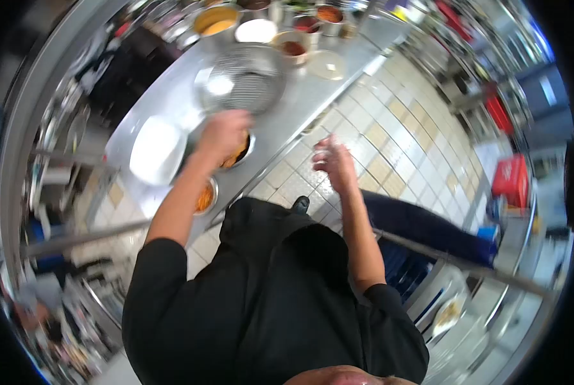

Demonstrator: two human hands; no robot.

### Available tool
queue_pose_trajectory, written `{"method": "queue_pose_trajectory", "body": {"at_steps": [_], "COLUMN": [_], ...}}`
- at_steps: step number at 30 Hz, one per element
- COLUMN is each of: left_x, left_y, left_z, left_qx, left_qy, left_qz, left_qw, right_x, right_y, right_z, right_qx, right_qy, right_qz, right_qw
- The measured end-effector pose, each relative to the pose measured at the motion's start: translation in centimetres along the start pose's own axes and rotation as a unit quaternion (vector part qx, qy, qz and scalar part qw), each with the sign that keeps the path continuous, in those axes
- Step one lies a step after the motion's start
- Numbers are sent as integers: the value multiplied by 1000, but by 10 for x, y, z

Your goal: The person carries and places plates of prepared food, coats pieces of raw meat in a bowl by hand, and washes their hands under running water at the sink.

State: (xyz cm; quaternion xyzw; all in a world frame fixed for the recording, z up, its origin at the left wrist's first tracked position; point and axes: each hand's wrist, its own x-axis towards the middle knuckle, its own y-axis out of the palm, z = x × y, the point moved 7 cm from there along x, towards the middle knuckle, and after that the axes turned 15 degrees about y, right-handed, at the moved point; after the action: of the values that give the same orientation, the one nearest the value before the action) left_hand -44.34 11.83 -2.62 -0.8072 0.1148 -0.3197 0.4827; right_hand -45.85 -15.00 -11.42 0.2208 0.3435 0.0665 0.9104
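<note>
Over a metal bowl (242, 156) of dark and orange food, my left hand (226, 135) is closed with its fingertips pointing down; what it holds, if anything, is hidden. A second small bowl (204, 196) with shredded orange food sits nearer to me, beside my left forearm. Just beyond my left hand lies a large round metal strainer or tray (243, 78). To the left is a white square dish (156, 151). My right hand (335, 164) hangs in the air off the counter's edge, above the floor, its fingers loosely apart and nothing visible in them.
Along the far end of the steel counter (190, 77) stand a pot of yellow-orange food (217, 23), a container of red sauce (291, 47) and a round lid (326, 65). The tiled floor (389, 135) lies to the right, with a red box (510, 181) beyond it.
</note>
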Motion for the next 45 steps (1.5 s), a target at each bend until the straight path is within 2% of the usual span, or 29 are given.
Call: {"method": "queue_pose_trajectory", "body": {"at_steps": [1,2,3,5,7,9,11,12,13,14,15,16,17,19,21,23,24,28,33,35,36,37,38,39,41,42,43,44,45], "left_x": [12,31,37,49,58,63,50,22,-19,-87,-159,-225,-291,-363,-366,-377,-377,-367,-397,-388,-365,-349,-328,-263,-199,-147,-114,-82,-62], "left_y": [15,33,53,86,112,55,21,-27,-61,-78,-91,-98,-85,-46,1,22,23,0,-30,-42,-58,-75,-86,-105,-60,-33,6,31,53], "left_z": [-31,-55,-69,-90,-96,-118,-63,-34,9,48,81,98,120,137,142,159,164,211,268,267,250,253,247,212,227,223,239,243,247], "left_qx": [15,-26,-68,-12,-6,3,-48,-59,-10,84,143,239,192,172,-176,-174,-172,-143,-121,-147,-107,62,193,322,215,34,-62,-39,-98], "left_qy": [78,83,118,161,137,213,27,-38,-171,-287,-397,-526,-624,-752,-740,-718,-700,-672,-682,-712,-758,-705,-640,-557,-478,-512,-513,-507,-524], "left_qz": [-28,39,23,35,149,-6,3,-125,-194,-283,-370,-294,-228,-119,-208,-350,-419,-428,-381,-267,-182,-96,-81,-70,-235,-166,-43,3,58], "left_qw": [996,996,990,986,979,977,998,990,966,911,828,762,723,625,615,576,552,587,613,633,618,700,739,762,819,842,855,861,844], "right_x": [3,0,0,15,28,29,37,33,27,31,27,20,22,24,25,31,32,29,19,16,15,15,16,20,14,17,23,32,35], "right_y": [1,2,-1,-26,-62,-80,-113,-118,-123,-155,-159,-159,-175,-190,-201,-216,-215,-201,-195,-185,-190,-191,-205,-215,-198,-200,-202,-211,-210], "right_z": [16,29,40,45,37,33,28,27,27,23,25,29,28,28,28,27,30,33,34,37,34,33,26,22,26,24,20,17,18], "right_qx": [-13,-35,-56,-134,-90,-62,-97,-61,-23,-90,-55,-19,-22,-19,-19,-23,-68,-11,-6,-9,-5,-2,-4,-5,22,24,26,35,27], "right_qy": [4,2,-7,8,21,42,41,42,41,18,16,13,13,1,-2,2,-3,-7,-4,-11,-8,-13,-12,-12,-16,-17,-18,-25,-21], "right_qz": [5,-28,-61,-62,-66,-68,-98,-104,-112,-134,-155,-176,-186,-225,-234,-264,-271,-264,-246,-258,-257,-246,-262,-275,-297,-294,-288,-268,-271], "right_qw": [1000,999,997,989,993,995,990,992,993,987,986,984,982,974,972,964,960,964,969,966,966,969,965,961,954,955,957,963,962]}}
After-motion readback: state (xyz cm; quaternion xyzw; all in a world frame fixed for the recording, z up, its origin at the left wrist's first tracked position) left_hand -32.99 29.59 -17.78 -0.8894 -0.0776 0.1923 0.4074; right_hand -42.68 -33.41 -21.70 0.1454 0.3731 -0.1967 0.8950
